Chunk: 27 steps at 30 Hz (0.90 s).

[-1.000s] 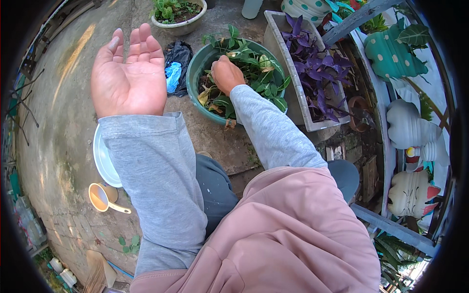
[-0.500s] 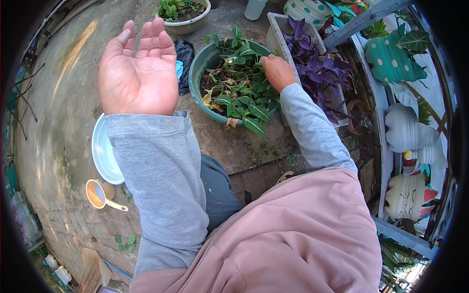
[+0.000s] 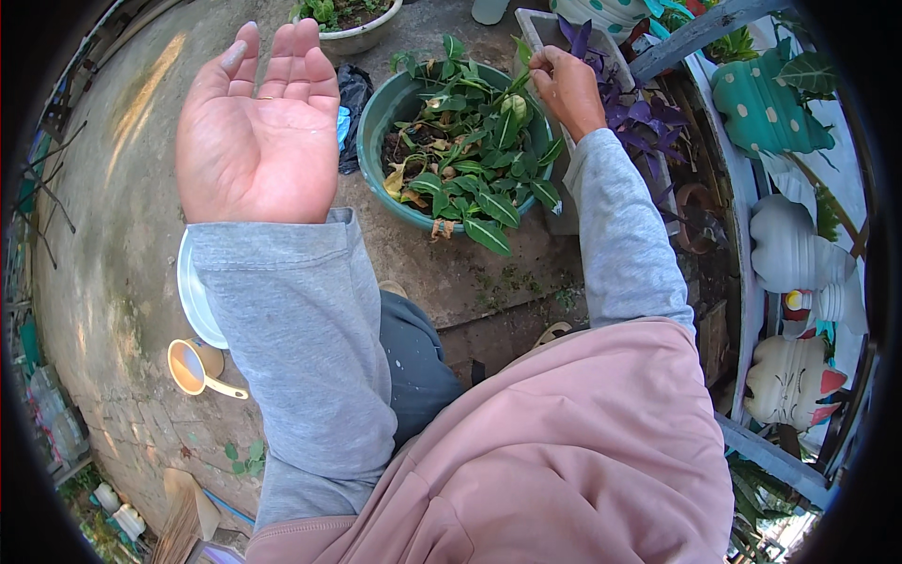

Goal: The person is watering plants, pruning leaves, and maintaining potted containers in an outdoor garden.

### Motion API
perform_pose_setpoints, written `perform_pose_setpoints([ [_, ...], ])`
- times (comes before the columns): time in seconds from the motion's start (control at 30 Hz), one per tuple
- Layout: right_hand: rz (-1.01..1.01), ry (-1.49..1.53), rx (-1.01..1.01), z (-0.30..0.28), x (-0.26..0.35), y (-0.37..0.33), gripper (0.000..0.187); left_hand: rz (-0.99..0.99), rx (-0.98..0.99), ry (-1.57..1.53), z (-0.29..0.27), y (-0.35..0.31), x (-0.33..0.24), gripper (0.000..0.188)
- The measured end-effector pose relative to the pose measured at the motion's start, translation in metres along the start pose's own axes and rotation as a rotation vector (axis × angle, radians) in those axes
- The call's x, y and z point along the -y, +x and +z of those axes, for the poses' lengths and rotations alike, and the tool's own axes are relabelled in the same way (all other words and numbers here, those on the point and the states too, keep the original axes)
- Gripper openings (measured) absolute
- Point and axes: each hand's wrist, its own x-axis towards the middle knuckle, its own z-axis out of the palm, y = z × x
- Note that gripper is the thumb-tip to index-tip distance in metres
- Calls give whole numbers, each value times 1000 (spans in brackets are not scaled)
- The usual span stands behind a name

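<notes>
A round green pot point(image 3: 373, 169) holds a leafy plant point(image 3: 479, 183) with pale-striped green leaves and some yellowed ones over dark soil. Above its far right rim my right hand point(image 3: 568, 89) is closed, thumb and fingers pinching a green leaf point(image 3: 522, 54) whose tip sticks up past them. Whether that leaf is still joined to the plant I cannot tell. My left hand point(image 3: 263, 141) is raised left of the pot, palm up and fingers stretched, with nothing on it.
Right of the pot stands a long grey planter point(image 3: 536, 30) of purple-leaved plants point(image 3: 644, 122). A shelf of painted bottle planters point(image 3: 785, 240) lines the right side. A pale basin point(image 3: 193, 291) and yellow dipper point(image 3: 195, 368) lie left. A black plastic bag point(image 3: 349, 103) is beside the pot.
My right hand has risen from among the leaves, up and to the right, with a leaf pinched in it. My left hand stays palm up, slightly further left.
</notes>
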Motion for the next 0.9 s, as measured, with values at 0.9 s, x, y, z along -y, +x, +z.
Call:
perform_pose_setpoints([
  [0.9,-135,-72,388,63,-11,-45,23,-48,50,19,2,-1,2,30],
])
